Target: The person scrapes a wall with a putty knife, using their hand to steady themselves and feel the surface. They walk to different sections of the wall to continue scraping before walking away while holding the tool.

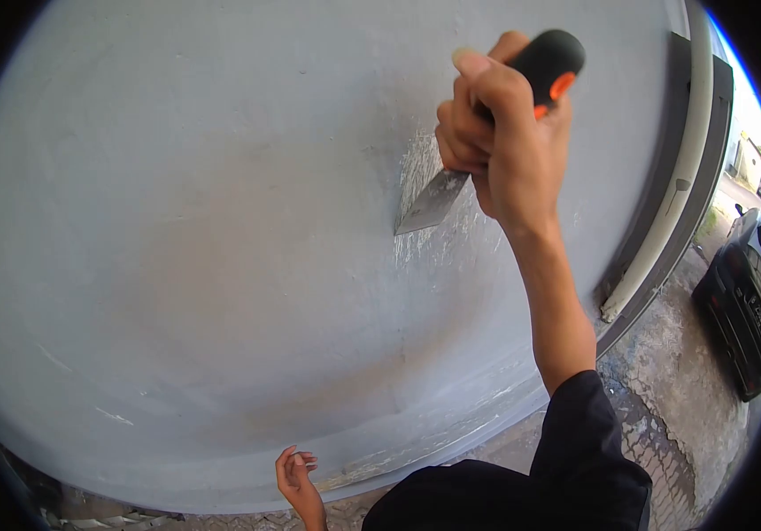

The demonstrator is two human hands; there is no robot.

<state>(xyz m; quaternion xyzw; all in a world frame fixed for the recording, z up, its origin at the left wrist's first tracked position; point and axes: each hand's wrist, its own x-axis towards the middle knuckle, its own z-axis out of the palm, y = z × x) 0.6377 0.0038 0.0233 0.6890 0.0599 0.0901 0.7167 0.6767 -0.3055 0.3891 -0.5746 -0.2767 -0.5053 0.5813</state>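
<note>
My right hand (517,133) is closed round the black and orange handle of a scraper (433,203). The scraper's flat metal blade points down and to the left, its edge against the grey painted wall (221,221). Around the blade lies a scratched patch (420,164) with pale streaks, partly hidden behind the hand and blade. My left hand (295,469) hangs low, near the bottom of the wall, its fingers loosely curled and apart with nothing in them.
A pale vertical pipe (677,195) runs down the wall's right end beside a dark strip. Rough paving (664,372) lies below, with a dark parked car (739,301) at the far right. Brownish smudges and pale scratches mark the wall lower down.
</note>
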